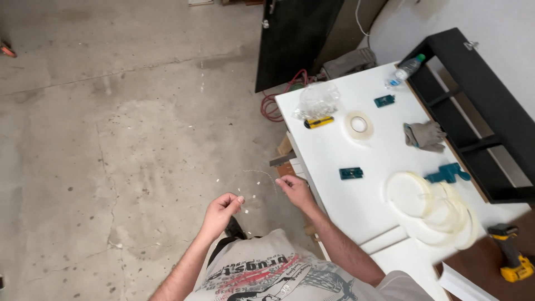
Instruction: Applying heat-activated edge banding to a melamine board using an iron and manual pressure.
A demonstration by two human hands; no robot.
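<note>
Clear thin strip (pixel 262 174), possibly tape, stretches between two pinching hands: left hand (pixel 221 210) at seven o'clock, right hand (pixel 294 188) at five, over concrete floor (pixel 111 139). Pulled harder, it could snap or twist. White worktop (pixel 334 150) at two o'clock carries a tape roll (pixel 359 125).

A workshop — bare concrete floor (pixel 111 111), cordless drill (pixel 512 262), tape roll (pixel 359 125) (white worktable (pixel 334 150)).
</note>
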